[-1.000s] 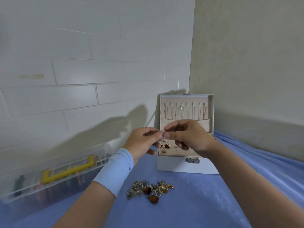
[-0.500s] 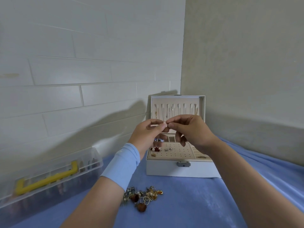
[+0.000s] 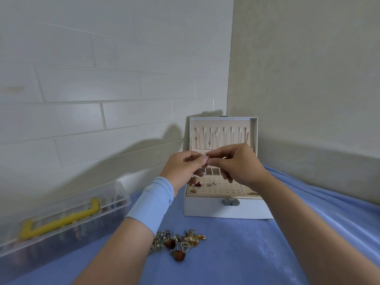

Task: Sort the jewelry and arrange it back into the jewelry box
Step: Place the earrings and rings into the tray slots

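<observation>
Together, the left hand (image 3: 185, 168) and the right hand (image 3: 239, 164) meet in the air in front of the open jewelry box (image 3: 205, 210), each pinching between thumb and forefinger the same small piece of jewelry (image 3: 208, 157), a tiny item with a dark reddish spot, too small to tell what kind. The other fingers of both hands curl loosely below the pinch. The box is white and stands on a surface covered with a blue cloth (image 3: 236, 256), close to the corner where a pale brick-pattern wall (image 3: 102, 79) meets a plain beige wall (image 3: 308, 79). Its lid (image 3: 254, 128) stands upright, and thin chains (image 3: 217, 137) hang from a row of hooks inside it. The top tray holds a perforated beige panel (image 3: 224, 190) on which a few small pieces lie: a red one (image 3: 198, 184) near the left edge, an amber one (image 3: 193, 190) just in front of it, and a silver one (image 3: 211, 183) near the middle. Small compartments (image 3: 214, 171) run behind the panel, partly hidden by the hands. A metal clasp (image 3: 231, 202) sits on the box's front wall. Nearer the person, a tangled pile of jewelry (image 3: 178, 242), gold, pearl and brown pieces, lies on the cloth, well apart from the box and just beside the left forearm, which wears a light blue sleeve (image 3: 152, 199) at the wrist. At the left, against the brick-pattern wall, lies a clear plastic case (image 3: 115, 194) with a yellow handle (image 3: 59, 222).
</observation>
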A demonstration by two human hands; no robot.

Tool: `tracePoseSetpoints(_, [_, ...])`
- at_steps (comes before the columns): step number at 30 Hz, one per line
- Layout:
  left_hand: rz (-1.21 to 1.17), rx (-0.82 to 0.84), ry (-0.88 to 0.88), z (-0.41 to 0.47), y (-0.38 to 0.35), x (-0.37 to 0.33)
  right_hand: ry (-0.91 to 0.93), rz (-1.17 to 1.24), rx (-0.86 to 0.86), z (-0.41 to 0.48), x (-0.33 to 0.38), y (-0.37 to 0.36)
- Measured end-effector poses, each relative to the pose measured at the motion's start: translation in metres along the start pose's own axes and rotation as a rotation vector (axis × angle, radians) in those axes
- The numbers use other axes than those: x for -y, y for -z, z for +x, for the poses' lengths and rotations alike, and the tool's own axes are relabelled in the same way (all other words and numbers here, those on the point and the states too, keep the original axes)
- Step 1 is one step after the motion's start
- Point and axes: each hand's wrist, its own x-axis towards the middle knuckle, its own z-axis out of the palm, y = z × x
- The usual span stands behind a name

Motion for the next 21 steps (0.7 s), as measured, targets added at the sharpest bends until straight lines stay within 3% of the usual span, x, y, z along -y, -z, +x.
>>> tracePoseSetpoints(2, [0.148,-0.017,-0.059,0.002,0.0,0.003,-0.013,-0.082,-0.017,0.002,-0.004,0.001])
tracePoseSetpoints(7, [0.833,0.046,-0.248,0.007,0.002,0.02,-0.043,-0.413,0.036,0.003,-0.017,0.006])
tracePoseSetpoints(9, [0.97,0.092,-0.28,0.009,0.002,0.025,-0.052,-0.545,0.092,0.003,-0.021,0.006])
tracePoseSetpoints(21, [1.075,0.23,-0.267,0.008,-0.001,0.028,-0.014,-0.743,0.204,0.0,-0.015,0.002])
